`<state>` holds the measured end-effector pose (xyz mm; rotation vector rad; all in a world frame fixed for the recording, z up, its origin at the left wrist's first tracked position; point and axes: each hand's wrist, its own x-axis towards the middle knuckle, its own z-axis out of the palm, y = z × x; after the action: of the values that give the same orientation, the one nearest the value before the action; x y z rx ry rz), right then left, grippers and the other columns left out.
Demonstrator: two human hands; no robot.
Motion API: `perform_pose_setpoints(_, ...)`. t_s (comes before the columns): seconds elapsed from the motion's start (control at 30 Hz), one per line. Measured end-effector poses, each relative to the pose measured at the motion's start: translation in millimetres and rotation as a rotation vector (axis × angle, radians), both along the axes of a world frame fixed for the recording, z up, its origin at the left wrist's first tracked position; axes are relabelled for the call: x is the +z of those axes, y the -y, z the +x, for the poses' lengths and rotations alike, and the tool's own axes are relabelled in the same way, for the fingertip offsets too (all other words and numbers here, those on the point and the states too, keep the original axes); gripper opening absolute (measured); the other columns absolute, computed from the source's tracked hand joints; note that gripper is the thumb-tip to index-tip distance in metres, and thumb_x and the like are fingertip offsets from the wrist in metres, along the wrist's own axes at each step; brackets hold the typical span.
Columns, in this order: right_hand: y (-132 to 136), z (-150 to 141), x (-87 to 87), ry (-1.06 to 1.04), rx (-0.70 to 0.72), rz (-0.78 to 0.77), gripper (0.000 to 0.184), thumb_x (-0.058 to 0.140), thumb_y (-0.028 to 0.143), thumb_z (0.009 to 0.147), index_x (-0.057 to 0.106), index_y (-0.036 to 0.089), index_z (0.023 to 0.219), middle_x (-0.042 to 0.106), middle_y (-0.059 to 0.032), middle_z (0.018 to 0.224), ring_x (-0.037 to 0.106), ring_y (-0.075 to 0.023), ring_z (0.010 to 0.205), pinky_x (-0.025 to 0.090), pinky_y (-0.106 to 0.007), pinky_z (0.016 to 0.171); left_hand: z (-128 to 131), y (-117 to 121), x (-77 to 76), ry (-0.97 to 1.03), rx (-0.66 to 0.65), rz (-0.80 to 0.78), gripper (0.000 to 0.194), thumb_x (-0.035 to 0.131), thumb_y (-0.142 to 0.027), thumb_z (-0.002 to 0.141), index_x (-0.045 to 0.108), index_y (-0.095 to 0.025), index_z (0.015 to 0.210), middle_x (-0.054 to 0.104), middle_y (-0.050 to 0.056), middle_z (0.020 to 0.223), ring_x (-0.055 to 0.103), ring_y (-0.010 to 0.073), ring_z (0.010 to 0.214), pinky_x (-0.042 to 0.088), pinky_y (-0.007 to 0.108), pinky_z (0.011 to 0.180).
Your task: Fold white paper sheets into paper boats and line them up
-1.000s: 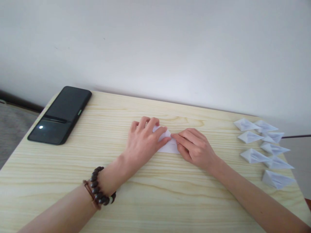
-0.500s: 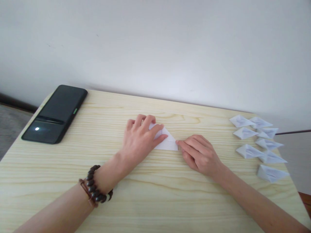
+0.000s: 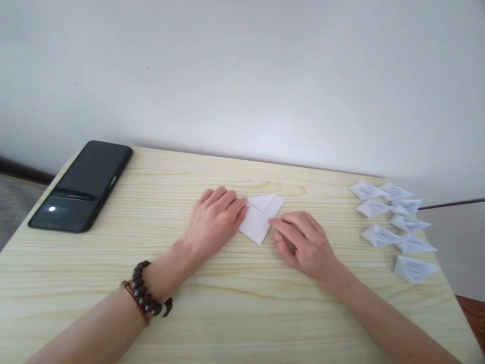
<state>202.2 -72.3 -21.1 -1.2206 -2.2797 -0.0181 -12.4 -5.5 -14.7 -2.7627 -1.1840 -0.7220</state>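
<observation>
A small folded piece of white paper (image 3: 257,222) lies at the middle of the wooden table, a triangular flap showing along its far edge. My left hand (image 3: 217,217) pinches its left corner between thumb and forefinger, the other fingers curled. At the paper's right edge is my right hand (image 3: 305,242), its index fingertip touching or almost touching the sheet. The thumb of that hand stands apart from the index finger, with nothing between them. Dark beads circle my left wrist.
A black phone (image 3: 81,187) lies at the table's left end. Several folded white paper pieces (image 3: 379,236) stand in loose rows at the right. A pale wall (image 3: 242,81) rises behind the wooden table (image 3: 235,313).
The paper has gone from a triangle to a squarish shape with a flap at the top. My left fingers have closed at its left corner, and my right thumb and index have parted.
</observation>
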Motion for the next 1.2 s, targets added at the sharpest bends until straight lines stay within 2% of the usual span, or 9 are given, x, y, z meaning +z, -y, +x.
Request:
perform_pose_setpoints(0.2,-6,-10,1.8,0.071,-0.088,-0.108,0.035,0.056,0.029,0.087,0.063,0.014,0.118,0.063,-0.0126,0.108,0.056,-0.0255,0.097,0.048,-0.042,0.085,-5,-5,-2.0,0.088,-0.014,-0.102,0.018,0.054,-0.023,0.089,0.069,-0.016,0.082,0.065,0.005,0.076,0.058,0.0175,0.077,0.048,0.032,0.073)
perform_pose_setpoints(0.37,-8,-7,-1.4,0.067,-0.162,-0.129,0.058,0.059,0.05,0.083,0.054,0.015,0.129,0.057,-0.0155,0.127,0.051,-0.0312,0.109,0.044,-0.05,0.093,-17,-12,0.7,0.101,-0.205,-0.143,0.017,0.054,-0.018,0.089,0.07,-0.02,0.093,0.066,0.006,0.115,0.055,0.0221,0.113,0.048,0.037,0.092)
perform_pose_setpoints(0.5,-10,-5,-3.6,0.037,-0.171,-0.121,0.072,0.063,0.059,0.077,0.051,0.013,0.132,0.053,-0.017,0.134,0.049,-0.0328,0.114,0.042,-0.051,0.097,-20,-14,1.2,0.055,-0.31,-0.147,0.023,0.052,-0.016,0.09,0.068,-0.02,0.106,0.068,0.001,0.119,0.049,0.0214,0.127,0.045,0.037,0.101)
perform_pose_setpoints(0.6,-13,-2,-2.5,-0.012,-0.105,-0.075,0.051,0.066,0.049,0.08,0.061,0.019,0.121,0.059,-0.0125,0.129,0.052,-0.0279,0.113,0.045,-0.047,0.097,-19,-14,1.0,0.042,-0.288,-0.133,0.023,0.052,-0.02,0.091,0.068,-0.021,0.109,0.069,0.002,0.116,0.052,0.0218,0.125,0.046,0.039,0.1)
perform_pose_setpoints(0.7,-15,-1,0.1,-0.026,-0.028,-0.03,0.023,0.067,0.034,0.083,0.069,0.023,0.104,0.069,-0.0052,0.114,0.057,-0.0222,0.104,0.048,-0.039,0.092,-17,-14,1.5,0.046,-0.294,-0.129,0.021,0.053,-0.025,0.092,0.069,-0.021,0.105,0.07,0.002,0.115,0.054,0.0212,0.123,0.047,0.037,0.099)
perform_pose_setpoints(0.77,-16,-1,1.4,-0.033,0.017,-0.002,0.013,0.066,0.027,0.084,0.071,0.023,0.096,0.073,-0.0021,0.103,0.06,-0.0195,0.097,0.049,-0.035,0.087,-17,-15,1.8,0.046,-0.318,-0.119,0.02,0.053,-0.027,0.092,0.069,-0.02,0.103,0.068,0.002,0.118,0.052,0.0209,0.125,0.047,0.037,0.1)
perform_pose_setpoints(0.87,-18,-1,1.6,-0.079,0.031,0.02,0.008,0.065,0.02,0.085,0.07,0.02,0.091,0.075,-0.0012,0.092,0.062,-0.0171,0.09,0.049,-0.031,0.082,-16,-15,1.5,0.033,-0.352,-0.105,0.02,0.053,-0.03,0.092,0.069,-0.019,0.099,0.065,0.003,0.123,0.051,0.0213,0.126,0.048,0.037,0.1)
perform_pose_setpoints(1.0,-21,-1,0.0,-0.166,-0.007,-0.039,0.007,0.061,0.02,0.088,0.068,0.019,0.086,0.074,-0.0025,0.086,0.064,-0.0156,0.08,0.048,-0.032,0.078,-10,-7,-0.4,0.032,-0.31,-0.053,0.021,0.055,-0.035,0.091,0.068,-0.019,0.093,0.07,0.003,0.115,0.06,0.0218,0.115,0.049,0.037,0.099)
perform_pose_setpoints(1.2,-24,4,2.6,-0.386,-0.041,-0.235,0.013,0.055,0.02,0.091,0.066,0.02,0.086,0.071,-0.0037,0.084,0.064,-0.0159,0.079,0.049,-0.032,0.075,-1,3,0.4,0.058,-0.237,0.022,0.012,0.057,-0.02,0.089,0.069,-0.019,0.091,0.073,0.002,0.105,0.064,0.0229,0.108,0.053,0.035,0.088)
